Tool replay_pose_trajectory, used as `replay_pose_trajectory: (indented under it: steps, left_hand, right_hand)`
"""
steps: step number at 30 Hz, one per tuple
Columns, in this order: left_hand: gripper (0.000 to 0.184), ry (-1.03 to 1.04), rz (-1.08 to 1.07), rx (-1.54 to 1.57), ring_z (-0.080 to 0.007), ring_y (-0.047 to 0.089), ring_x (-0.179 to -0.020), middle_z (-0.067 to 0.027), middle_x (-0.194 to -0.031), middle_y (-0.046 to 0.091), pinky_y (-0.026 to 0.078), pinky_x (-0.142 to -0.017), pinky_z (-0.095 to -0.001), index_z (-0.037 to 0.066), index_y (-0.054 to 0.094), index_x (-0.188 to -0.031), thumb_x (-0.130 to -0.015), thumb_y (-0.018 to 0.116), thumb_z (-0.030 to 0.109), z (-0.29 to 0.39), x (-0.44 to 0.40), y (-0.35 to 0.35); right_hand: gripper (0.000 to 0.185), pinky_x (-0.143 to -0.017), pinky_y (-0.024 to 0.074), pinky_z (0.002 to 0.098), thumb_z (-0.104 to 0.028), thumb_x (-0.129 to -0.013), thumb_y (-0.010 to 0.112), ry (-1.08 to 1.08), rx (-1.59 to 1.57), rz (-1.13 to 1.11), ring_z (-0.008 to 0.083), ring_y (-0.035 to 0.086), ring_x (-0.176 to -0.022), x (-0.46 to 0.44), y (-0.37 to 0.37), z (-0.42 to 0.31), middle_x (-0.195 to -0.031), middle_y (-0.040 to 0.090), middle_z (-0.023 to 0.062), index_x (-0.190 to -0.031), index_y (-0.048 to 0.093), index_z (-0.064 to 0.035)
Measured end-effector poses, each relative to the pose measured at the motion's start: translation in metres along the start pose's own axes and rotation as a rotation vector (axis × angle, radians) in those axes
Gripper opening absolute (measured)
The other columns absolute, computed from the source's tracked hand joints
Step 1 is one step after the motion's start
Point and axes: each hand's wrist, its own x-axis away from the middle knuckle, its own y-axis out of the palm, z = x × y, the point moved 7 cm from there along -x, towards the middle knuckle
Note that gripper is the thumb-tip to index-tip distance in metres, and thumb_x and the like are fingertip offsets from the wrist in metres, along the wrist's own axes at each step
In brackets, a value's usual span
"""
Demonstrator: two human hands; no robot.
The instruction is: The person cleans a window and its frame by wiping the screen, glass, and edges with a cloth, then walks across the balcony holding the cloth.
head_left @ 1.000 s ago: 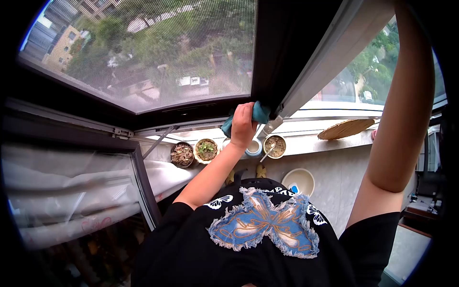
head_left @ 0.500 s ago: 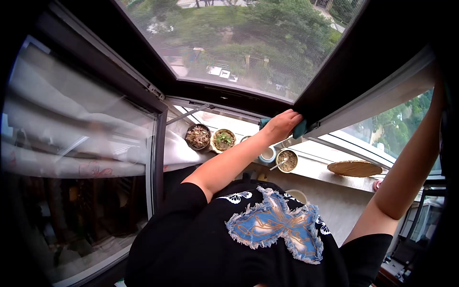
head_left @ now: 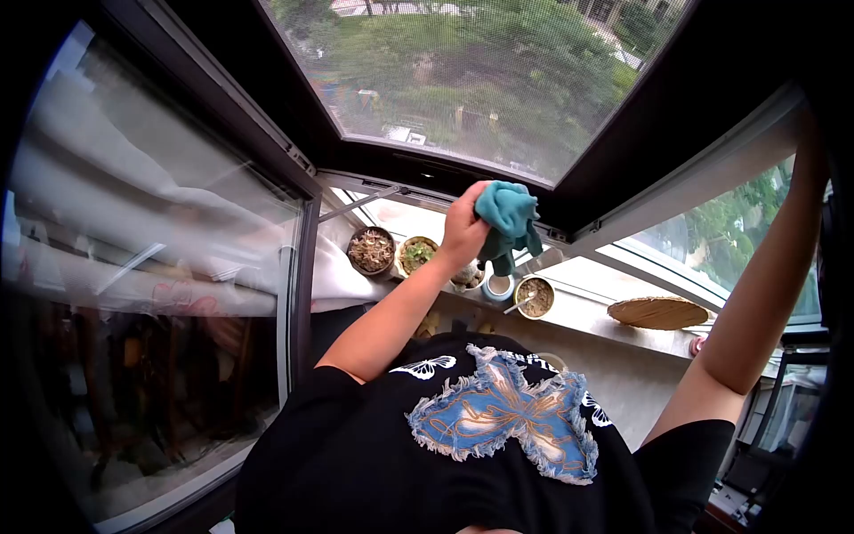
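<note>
My left hand [head_left: 464, 229] is closed on a crumpled teal cloth [head_left: 509, 222]. The cloth hangs from my fingers close to the lower bar of the dark window frame [head_left: 436, 169], just below the insect screen [head_left: 480, 80]. Whether it touches the bar I cannot tell. My right arm [head_left: 765, 303] reaches up along the right edge of the view, and its hand is lost past the dark border.
On the sill below stand several pots, among them one with dry plants [head_left: 371, 250], one with green leaves [head_left: 418, 255] and a bowl with a spoon [head_left: 535, 297]. A round woven tray [head_left: 658, 312] lies farther right. An open glass sash [head_left: 160, 267] stands at left, with a metal stay [head_left: 360, 203].
My left hand has moved left and a little up, away from the frame's right corner. The cloth has come off the frame bar and now hangs bunched in full sight.
</note>
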Motion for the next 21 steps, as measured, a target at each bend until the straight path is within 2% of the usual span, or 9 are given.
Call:
replay_pose_trajectory:
  steps: [2,5,9,10,13,15,18,19,21]
  left_hand:
    - [0.026,-0.22,0.07,0.531,-0.0175,0.068,-0.11,-0.0085,-0.118,0.07,0.055,-0.098,-0.0331,0.002,0.06,-0.128,-0.103,0.055,0.007,-0.014,0.009,-0.016]
    - [0.046,-0.209,-0.188,0.769,-0.0319,0.066,-0.119,-0.0228,-0.135,0.063,0.055,-0.102,-0.0447,-0.007,0.054,-0.138,-0.107,0.042,0.025,0.021,0.009,-0.014]
    - [0.068,-0.229,-0.154,1.016,-0.0394,0.062,-0.125,-0.0279,-0.139,0.059,0.051,-0.108,-0.053,-0.01,0.048,-0.144,-0.102,0.046,0.044,0.039,0.022,-0.015]
    - [0.07,-0.256,-0.154,1.0,-0.0395,0.062,-0.125,-0.0275,-0.14,0.059,0.05,-0.109,-0.0534,-0.01,0.047,-0.145,-0.102,0.047,0.046,0.036,0.025,-0.016]
    - [0.068,-0.312,-0.116,1.076,-0.0398,0.061,-0.127,-0.0261,-0.142,0.058,0.048,-0.111,-0.0544,-0.008,0.048,-0.144,-0.102,0.05,0.046,0.028,0.039,-0.016]
    - [0.058,-0.389,-0.159,1.112,-0.0395,0.054,-0.135,-0.0215,-0.145,0.055,0.042,-0.115,-0.0575,0.002,0.053,-0.139,-0.101,0.054,0.047,0.009,0.051,-0.021]
    - [0.044,-0.333,-0.189,1.184,-0.0353,0.058,-0.13,-0.0225,-0.142,0.055,0.048,-0.111,-0.0528,0.002,0.059,-0.125,-0.103,0.055,0.039,0.031,0.053,-0.007]
    - [0.043,-0.313,-0.208,1.126,-0.0336,0.059,-0.128,-0.0214,-0.142,0.054,0.049,-0.11,-0.0522,0.002,0.06,-0.123,-0.102,0.056,0.039,0.036,0.051,-0.004]
    - [0.035,-0.389,-0.205,1.047,-0.0318,0.057,-0.126,-0.0137,-0.133,0.055,0.045,-0.111,-0.0477,0.005,0.062,-0.112,-0.098,0.062,0.038,0.038,0.053,0.005]
  right_hand:
    - [0.012,-0.072,0.0558,0.0361,0.003,-0.079,0.061,-0.037,0.206,-0.077,0.028,0.057,-0.097,0.014,-0.001,0.005,-0.122,0.044,0.0203,-0.091,0.061,0.0]
    - [0.021,-0.071,0.0532,0.0371,0.002,-0.083,0.062,0.088,0.386,-0.234,0.0269,0.058,-0.095,0.027,0.011,0.016,-0.119,0.048,0.0181,-0.103,0.061,-0.0011]
    - [0.017,-0.094,0.0479,0.0514,-0.019,-0.093,0.06,0.042,-0.06,-0.223,0.0303,0.057,-0.105,0.043,-0.007,0.019,-0.11,0.056,0.0159,-0.103,0.063,-0.0057]
    - [0.016,-0.096,0.0496,0.0492,-0.014,-0.093,0.059,0.123,-0.142,-0.188,0.0307,0.059,-0.109,0.048,-0.025,0.004,-0.114,0.058,0.0165,-0.106,0.064,-0.0049]
    - [0.025,-0.102,0.0546,0.0428,0.001,-0.094,0.053,0.585,-0.653,-0.277,0.0318,0.065,-0.122,0.094,-0.064,-0.107,-0.128,0.067,0.0182,-0.116,0.066,-0.0027]
    - [0.033,-0.099,0.0487,0.0397,-0.002,-0.086,0.067,0.871,-0.992,-0.605,0.029,0.063,-0.114,0.139,-0.051,-0.186,-0.121,0.066,0.0155,-0.118,0.065,-0.0014]
    - [0.079,-0.118,0.0359,0.0432,-0.037,-0.088,0.079,1.495,-1.377,-0.966,0.0287,0.045,-0.142,0.233,-0.048,-0.275,-0.152,0.047,0.0131,-0.152,0.044,-0.0085]
    - [0.089,-0.12,0.032,0.0439,-0.044,-0.086,0.082,1.764,-1.569,-0.939,0.0279,0.04,-0.147,0.264,-0.054,-0.298,-0.157,0.043,0.012,-0.156,0.04,-0.0079]
    - [0.092,-0.122,0.0297,0.0432,-0.046,-0.085,0.083,1.91,-1.894,-0.982,0.0262,0.039,-0.147,0.279,-0.066,-0.329,-0.157,0.044,0.0113,-0.156,0.041,-0.0068]
